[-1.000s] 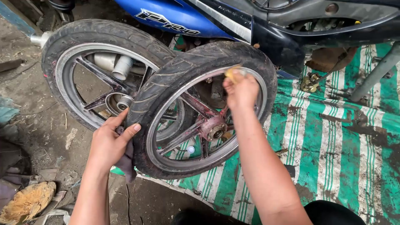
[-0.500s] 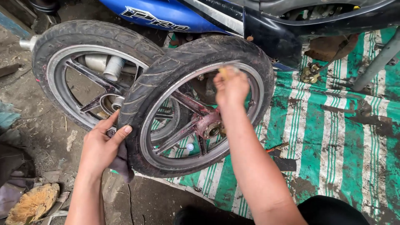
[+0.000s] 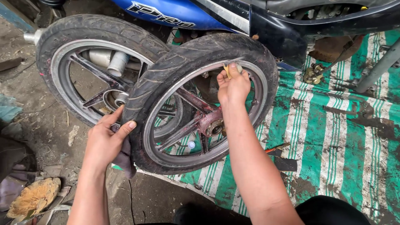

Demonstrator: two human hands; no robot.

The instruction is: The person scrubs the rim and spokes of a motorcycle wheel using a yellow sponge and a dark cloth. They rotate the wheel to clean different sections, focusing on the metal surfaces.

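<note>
A loose motorcycle wheel (image 3: 166,83) with a black tyre and dark red spoked rim stands upright on the ground. My left hand (image 3: 106,139) grips the tyre's left side, with a dark rag (image 3: 125,160) pinched under the palm. My right hand (image 3: 233,85) reaches through to the upper inside of the rim and pinches a small yellowish piece (image 3: 227,68) against it. The red hub (image 3: 212,127) sits just below my right wrist.
Behind the loose wheel stands a blue motorcycle (image 3: 175,12) with its own rear wheel (image 3: 83,62) mounted. A dirty green and white striped tarp (image 3: 346,137) covers the ground on the right. A metal stand leg (image 3: 375,68) slants at far right. Debris lies at lower left.
My right hand has stayed at the upper rim, shifting slightly along it. My left hand keeps its hold on the tyre. The view has drifted a little.
</note>
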